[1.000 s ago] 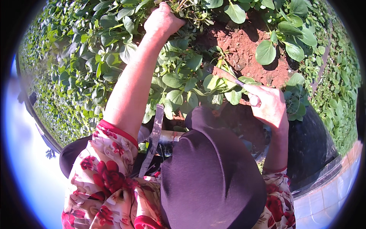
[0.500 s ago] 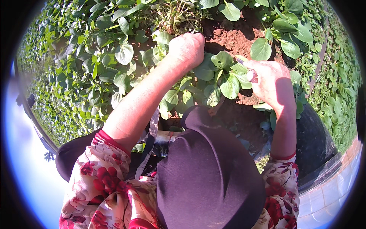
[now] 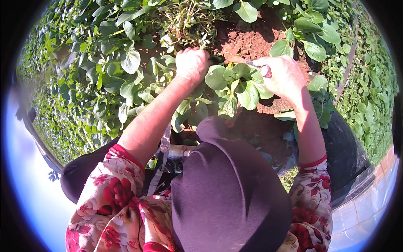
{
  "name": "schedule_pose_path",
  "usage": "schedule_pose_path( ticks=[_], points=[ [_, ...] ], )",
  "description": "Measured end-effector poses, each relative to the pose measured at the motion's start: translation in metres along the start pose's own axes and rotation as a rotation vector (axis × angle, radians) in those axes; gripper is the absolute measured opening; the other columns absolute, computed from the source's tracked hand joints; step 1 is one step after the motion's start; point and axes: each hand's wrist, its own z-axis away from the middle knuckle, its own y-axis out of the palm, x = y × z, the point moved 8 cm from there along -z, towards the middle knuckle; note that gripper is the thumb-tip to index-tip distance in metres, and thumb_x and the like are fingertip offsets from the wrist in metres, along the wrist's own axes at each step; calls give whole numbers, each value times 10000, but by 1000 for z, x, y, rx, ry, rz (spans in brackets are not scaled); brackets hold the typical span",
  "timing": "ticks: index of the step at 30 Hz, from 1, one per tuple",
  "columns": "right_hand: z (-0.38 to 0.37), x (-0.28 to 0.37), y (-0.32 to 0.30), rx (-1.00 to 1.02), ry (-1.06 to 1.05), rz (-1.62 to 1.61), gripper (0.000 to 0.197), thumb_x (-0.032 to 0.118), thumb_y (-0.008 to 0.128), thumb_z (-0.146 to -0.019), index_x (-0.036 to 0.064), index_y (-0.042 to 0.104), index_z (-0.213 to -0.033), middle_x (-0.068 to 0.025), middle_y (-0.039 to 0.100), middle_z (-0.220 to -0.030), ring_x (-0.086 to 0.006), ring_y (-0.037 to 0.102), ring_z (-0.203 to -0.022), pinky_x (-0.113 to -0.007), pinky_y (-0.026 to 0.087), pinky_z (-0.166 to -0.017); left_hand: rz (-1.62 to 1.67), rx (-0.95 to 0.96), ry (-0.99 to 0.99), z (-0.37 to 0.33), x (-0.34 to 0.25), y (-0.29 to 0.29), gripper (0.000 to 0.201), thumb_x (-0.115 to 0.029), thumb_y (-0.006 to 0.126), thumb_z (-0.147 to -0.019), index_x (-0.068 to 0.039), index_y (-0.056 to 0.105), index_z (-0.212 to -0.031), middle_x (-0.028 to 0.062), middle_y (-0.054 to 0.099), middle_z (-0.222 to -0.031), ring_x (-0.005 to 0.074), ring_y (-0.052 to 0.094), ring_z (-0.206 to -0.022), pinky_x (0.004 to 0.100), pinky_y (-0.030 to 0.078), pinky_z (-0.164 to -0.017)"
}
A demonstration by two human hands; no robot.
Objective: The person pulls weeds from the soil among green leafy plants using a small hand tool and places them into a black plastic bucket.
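Note:
My left hand is closed in a fist, low among the leaves at the near side of a tangled clump of thin-stemmed weeds. What its fingers hold is hidden. My right hand grips the handle of a knife, whose soil-coloured blade points left toward the fist, just above the reddish soil. The round handle end shows beside my thumb. Between my hands, and nearer to me, grows a broad-leaved green plant; its leaves reach close to the right hand.
Dense leafy plants spread over the left, and more broad-leaved plants stand at the far right. A large dark cloth shape covers the lower middle. Pale paving lies at the lower right, beside a black surface.
My left fist has drawn a little left and nearer to me. The right hand has shifted left, and more of the knife's blade shows over the soil.

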Motion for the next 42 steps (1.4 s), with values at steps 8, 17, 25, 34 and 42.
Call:
schedule_pose_path(
  ticks=[8, 17, 25, 34, 42],
  points=[
    [-8, -31, 20, -5, 55, -289, 224, 80, 587, -797, 82, 714, -982, -149, 688, -822, -254, 668, -752, -337, 521, -708, 54, -54, 18, 6, 3, 6, 198, -332, 673, -786, -138, 701, -817, 68, 668, -880, 250, 630, -921, 415, 467, -822],
    [-5, -33, 40, -82, 149, -442, 194, 31, 641, -805, 46, 713, -984, -77, 713, -823, -108, 639, -725, -263, 509, -688, 89, -70, -31, 19, 7, -3, 175, -314, 616, -837, -196, 718, -916, 43, 638, -956, 233, 597, -976, 412, 442, -866],
    [18, 18, -21, -211, 54, -179, 213, 98, 629, -762, 104, 709, -960, -124, 678, -753, -284, 659, -665, -353, 524, -630, 84, -343, 246, 44, -47, -38, 356, -277, 629, -717, -135, 630, -1044, 83, 532, -1031, 256, 483, -995, 418, 351, -881],
    [37, 46, -42, -110, -56, 227, 184, 169, 591, -805, 100, 692, -942, -118, 677, -788, -310, 646, -765, -404, 512, -695, 115, -273, 470, 81, -105, -21, 566, -164, 562, -766, 43, 441, -1278, 165, 568, -970, 311, 597, -870, 408, 477, -787],
    [38, 70, -25, -153, -205, 258, 100, 122, 617, -734, 90, 650, -822, -101, 645, -723, -298, 645, -710, -394, 509, -636, 113, -58, 419, 84, -108, 1, 665, -149, 537, -785, 106, 332, -1365, 300, 454, -1322, 344, 582, -1075, 446, 453, -937]
  ],
)
